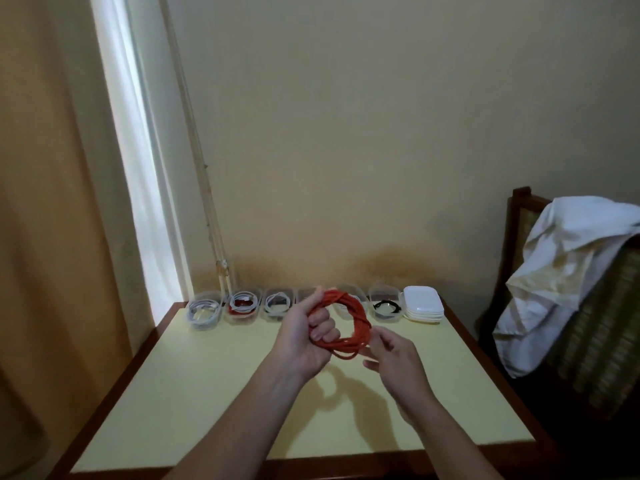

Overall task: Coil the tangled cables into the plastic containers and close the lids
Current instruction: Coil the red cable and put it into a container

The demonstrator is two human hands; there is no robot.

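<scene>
The left hand (304, 336) clenches the red coiled cable (360, 318) at 9 o'clock; the half-curled right hand (393, 356) has an unclear hold, so loops may spring apart.

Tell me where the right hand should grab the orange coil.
Grip the orange coil at its free right arc, opposite the left hand, bringing the right hand in from the right: the ring stands upright and open, so it can likely wrap all loops.

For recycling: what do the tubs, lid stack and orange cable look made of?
The tubs: thin clear plastic, contents show through. The lid stack: opaque white glossy plastic, likely. The orange cable: matte, perhaps woven sheath; too blurred to confirm.
</scene>
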